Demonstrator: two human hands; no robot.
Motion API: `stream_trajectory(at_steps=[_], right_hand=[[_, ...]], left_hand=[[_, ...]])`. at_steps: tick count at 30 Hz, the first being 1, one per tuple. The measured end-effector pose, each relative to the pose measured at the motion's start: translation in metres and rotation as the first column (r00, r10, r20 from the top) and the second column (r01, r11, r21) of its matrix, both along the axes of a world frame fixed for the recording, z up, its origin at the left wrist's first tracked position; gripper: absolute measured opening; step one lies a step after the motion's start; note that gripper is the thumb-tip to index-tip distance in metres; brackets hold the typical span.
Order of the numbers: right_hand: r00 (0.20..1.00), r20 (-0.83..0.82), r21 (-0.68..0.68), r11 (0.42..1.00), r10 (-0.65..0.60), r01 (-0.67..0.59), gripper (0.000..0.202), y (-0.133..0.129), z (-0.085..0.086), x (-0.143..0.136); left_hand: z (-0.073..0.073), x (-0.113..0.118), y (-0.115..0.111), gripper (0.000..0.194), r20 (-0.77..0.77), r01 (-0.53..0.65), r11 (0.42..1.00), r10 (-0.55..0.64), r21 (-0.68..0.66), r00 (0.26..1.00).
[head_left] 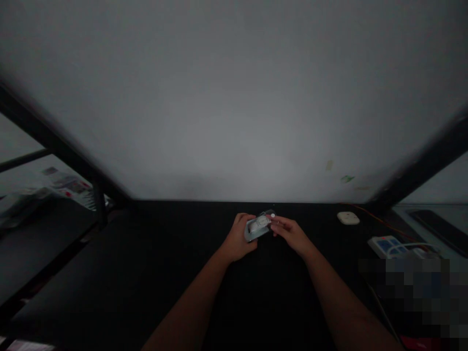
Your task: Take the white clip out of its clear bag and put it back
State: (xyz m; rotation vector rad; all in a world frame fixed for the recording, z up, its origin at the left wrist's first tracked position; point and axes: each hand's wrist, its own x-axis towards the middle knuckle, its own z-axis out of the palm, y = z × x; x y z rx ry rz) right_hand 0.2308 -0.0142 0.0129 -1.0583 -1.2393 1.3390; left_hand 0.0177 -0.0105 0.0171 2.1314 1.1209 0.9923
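Over the dark tabletop (164, 273), a small pale grey object (259, 224) with a round white disc on its face is held at a tilt. Its exact kind is too small and dim to make out. My left hand (237, 239) wraps round its left end, the thumb below and the fingers above. At the right end, my right hand (290, 234) pinches it with bent fingertips. A small bright white spot (272, 215) and a dark, partly clear piece show by those fingertips.
A white rounded case (348, 218) lies at the right rear, near a thin orange cable. Closer on the right is a white and blue power strip (389, 246) with a white cord. Papers (69, 187) lie at the far left. A pale wall (234, 122) borders the back.
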Motion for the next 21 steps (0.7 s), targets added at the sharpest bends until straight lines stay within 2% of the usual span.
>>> stream_trajectory(at_steps=[3,8,12,16,21], right_hand=[[0.998,-0.055,-0.010,1.000,0.015,-0.016,0.047,-0.001,0.002,-0.003],[0.999,-0.041,-0.002,1.000,-0.005,0.005,0.042,-0.002,0.003,-0.001],[0.989,0.024,0.001,0.990,-0.144,0.144,0.037,0.000,-0.003,0.004],[0.943,-0.050,0.004,0.944,-0.329,0.329,0.044,0.005,-0.009,0.006],[0.941,-0.056,-0.005,0.943,-0.333,0.333,0.047,0.009,-0.015,0.007]], left_hand=[[0.002,0.000,-0.001,0.059,-0.008,-0.060,0.998,0.060,0.024,0.998],[0.002,-0.002,0.001,0.031,0.050,-0.094,0.995,0.093,0.015,0.994],[0.001,-0.002,0.002,0.021,0.136,-0.108,0.983,0.129,-0.151,0.982],[0.001,-0.001,0.002,0.026,0.227,-0.067,0.948,0.143,-0.310,0.963],[0.002,-0.002,0.003,0.034,0.311,-0.010,0.885,0.174,-0.465,0.934]])
